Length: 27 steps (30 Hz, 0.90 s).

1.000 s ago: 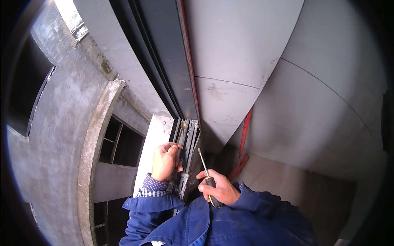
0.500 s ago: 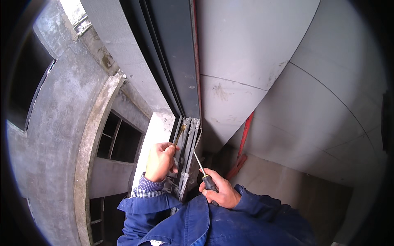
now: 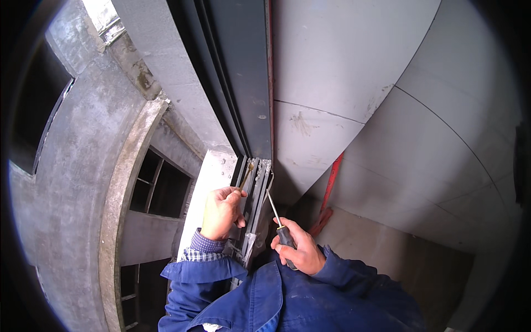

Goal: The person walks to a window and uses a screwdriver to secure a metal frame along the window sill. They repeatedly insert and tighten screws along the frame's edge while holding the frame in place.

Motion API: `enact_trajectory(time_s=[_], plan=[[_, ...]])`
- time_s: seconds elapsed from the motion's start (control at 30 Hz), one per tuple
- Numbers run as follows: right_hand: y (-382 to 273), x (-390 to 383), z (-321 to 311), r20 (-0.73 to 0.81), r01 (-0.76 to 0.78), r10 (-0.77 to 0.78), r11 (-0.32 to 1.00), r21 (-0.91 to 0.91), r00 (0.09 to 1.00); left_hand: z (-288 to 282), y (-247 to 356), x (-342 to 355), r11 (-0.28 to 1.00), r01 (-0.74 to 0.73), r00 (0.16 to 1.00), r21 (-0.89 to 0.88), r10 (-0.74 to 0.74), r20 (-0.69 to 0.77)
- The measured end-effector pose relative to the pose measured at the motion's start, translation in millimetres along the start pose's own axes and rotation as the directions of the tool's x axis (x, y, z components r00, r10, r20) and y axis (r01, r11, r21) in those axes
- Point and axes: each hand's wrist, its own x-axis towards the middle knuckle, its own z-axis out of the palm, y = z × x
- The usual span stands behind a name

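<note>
In my left hand (image 3: pixel 222 212), closed over the window track, is a thin stick-like tool (image 3: pixel 247 176) with a small brownish-gold end; I cannot tell its exact kind. Its tip reaches into a groove of the grey metal track (image 3: pixel 255 202), close to crumbly pale debris (image 3: pixel 261 164) at the far end. My right hand (image 3: pixel 301 247) grips the black handle of a screwdriver (image 3: pixel 285 238). The screwdriver's shaft slants up and left, its tip at the right side of the track; whether it touches is not clear.
A dark grey window frame (image 3: pixel 243 83) rises beyond the track. White wall panels (image 3: pixel 315 66) stand to the right, with a red strap (image 3: pixel 331 185) hanging below them. On the left, outside, are a white ledge (image 3: pixel 213 171) and a concrete building (image 3: pixel 83 138) with dark openings.
Both hands have shifted slightly, the right one a little upward with the screwdriver, its tip now farther along the track. The left hand's tool has moved slightly toward the far end.
</note>
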Motion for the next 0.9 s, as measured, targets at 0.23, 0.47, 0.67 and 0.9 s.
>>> enact_trajectory(time_s=[0.23, 0.47, 0.67, 0.9], plan=[[-3, 4, 0, -0.005, -0.013, 0.013, 1.0, 0.02, 1.0, -2, -4, -1, 1.0, -0.001, 1.0, -0.025, 0.001, -0.022], [-2, 1, 4, -0.05, 0.064, -0.066, 0.997, -0.033, 0.997, -4, -4, -11, 0.999, -0.025, 0.999, -0.031, 0.026, 0.034], [-23, -15, 11, 0.05, 0.261, -0.257, 0.938, -0.227, 0.965, 6, 12, -39, 0.887, -0.188, 0.929, 0.422, 0.022, 0.368], [-5, -6, 13, -0.064, 0.21, -0.236, 0.938, -0.276, 0.97, -11, 8, -32, 0.95, -0.09, 0.996, 0.297, 0.088, 0.023]])
